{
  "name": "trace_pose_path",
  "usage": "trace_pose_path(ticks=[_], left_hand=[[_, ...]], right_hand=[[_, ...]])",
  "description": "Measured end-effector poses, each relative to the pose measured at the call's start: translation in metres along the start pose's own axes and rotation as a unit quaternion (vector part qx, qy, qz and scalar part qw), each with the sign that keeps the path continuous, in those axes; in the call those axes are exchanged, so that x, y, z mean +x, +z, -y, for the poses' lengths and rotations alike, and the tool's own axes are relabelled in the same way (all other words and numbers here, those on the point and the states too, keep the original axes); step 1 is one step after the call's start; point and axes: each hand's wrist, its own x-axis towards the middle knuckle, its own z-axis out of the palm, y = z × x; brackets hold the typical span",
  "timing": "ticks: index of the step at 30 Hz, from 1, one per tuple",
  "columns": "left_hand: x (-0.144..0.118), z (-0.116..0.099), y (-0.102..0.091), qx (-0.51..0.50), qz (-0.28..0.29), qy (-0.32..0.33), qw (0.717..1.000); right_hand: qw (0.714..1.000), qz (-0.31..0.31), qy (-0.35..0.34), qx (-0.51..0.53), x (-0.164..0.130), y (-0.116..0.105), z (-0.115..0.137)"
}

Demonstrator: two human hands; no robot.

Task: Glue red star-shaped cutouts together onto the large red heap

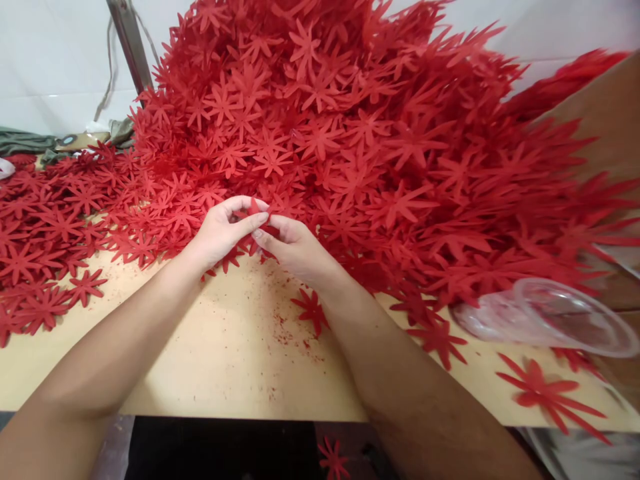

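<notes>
1. Pale wood-toned flat tabletop (pixel 200 373): being used as the work base; a stretch in front of the person is being left mostly bare, likely for elbow room.
2. Tall mounded heap of thin, bright red, many-petalled flower shapes (pixel 350 133): being supported at the table's back, probably so stock is within arm's reach. Cloth or plastic, can't tell.
3. Clear, round-rimmed plastic tub (pixel 493 320): being rested, apparently on its side, just beside the heap at right. Purpose unclear.
4. Bare left hand (pixel 223 230): being held at the heap's front edge, thumb and forefinger pinched on a red piece.
5. Bare right hand (pixel 297 250): being brought tip to tip with the left, also pinching; two-sided grip presumably for fine control of thin stock.
6. Small red petalled piece (pixel 253 207): being gripped between both sets of fingertips; mostly hidden, so exact shape can't be told.
7. Tiny red specks (pixel 285 327): being left scattered below the hands, maybe shed by the pieces.
</notes>
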Motion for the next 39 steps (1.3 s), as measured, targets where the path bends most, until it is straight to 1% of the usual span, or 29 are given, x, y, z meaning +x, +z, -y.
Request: trace_pose_path(ticks=[2, 4, 6, 9, 12, 15, 17, 19, 21, 22, 23, 25, 28, 30, 31, 33, 36, 39], left_hand=[[0.002, -0.001, 0.0, 0.023, -0.023, 0.019, 0.999], [0.004, -0.001, -0.002, 0.027, -0.06, 0.046, 0.997], [0.007, -0.002, -0.005, 0.015, -0.1, 0.058, 0.993], [0.013, -0.001, -0.016, 0.003, -0.172, 0.063, 0.983], [0.02, 0.003, -0.028, 0.072, -0.216, 0.11, 0.968], [0.024, 0.009, -0.036, 0.191, -0.233, 0.184, 0.936], [0.022, 0.011, -0.037, 0.27, -0.23, 0.219, 0.909], [0.018, 0.01, -0.035, 0.326, -0.223, 0.241, 0.887], [0.013, 0.006, -0.029, 0.354, -0.215, 0.25, 0.875], [0.01, 0.003, -0.025, 0.359, -0.204, 0.25, 0.876], [0.008, 0.001, -0.022, 0.358, -0.182, 0.245, 0.882], [0.003, -0.002, -0.014, 0.334, -0.12, 0.224, 0.908], [-0.001, -0.004, -0.004, 0.251, -0.037, 0.166, 0.953], [-0.002, -0.003, -0.001, 0.189, -0.006, 0.128, 0.974], [-0.002, -0.003, 0.0, 0.168, 0.005, 0.116, 0.979], [-0.002, -0.003, 0.0, 0.168, 0.009, 0.115, 0.979], [-0.001, -0.003, -0.001, 0.239, -0.007, 0.152, 0.959], [-0.001, -0.004, -0.001, 0.279, -0.018, 0.179, 0.943]], right_hand=[[1.0, -0.014, 0.016, -0.018, -0.001, 0.001, 0.001], [0.999, -0.024, 0.017, -0.016, -0.001, 0.001, 0.002], [1.0, -0.019, 0.008, 0.005, -0.002, 0.003, 0.003], [1.0, 0.0, -0.013, 0.024, -0.002, 0.005, 0.003], [0.999, -0.012, -0.026, 0.014, -0.003, 0.006, 0.003], [0.997, -0.066, -0.038, -0.032, -0.003, 0.004, 0.006], [0.992, -0.102, -0.045, -0.064, -0.003, 0.003, 0.009], [0.988, -0.121, -0.05, -0.082, -0.004, 0.003, 0.011], [0.986, -0.129, -0.05, -0.096, -0.004, 0.005, 0.012], [0.984, -0.135, -0.051, -0.102, -0.004, 0.005, 0.012], [0.983, -0.142, -0.054, -0.106, -0.004, 0.005, 0.012], [0.98, -0.154, -0.062, -0.107, -0.004, 0.005, 0.012], [0.978, -0.167, -0.068, -0.102, -0.003, 0.002, 0.011], [0.978, -0.176, -0.065, -0.095, -0.002, 0.0, 0.009], [0.978, -0.18, -0.061, -0.085, -0.001, -0.001, 0.008], [0.98, -0.186, -0.047, -0.049, 0.001, -0.002, 0.005], [0.981, -0.192, -0.029, 0.001, 0.002, -0.003, 0.002], [0.98, -0.194, -0.033, 0.006, 0.002, -0.003, 0.003]])
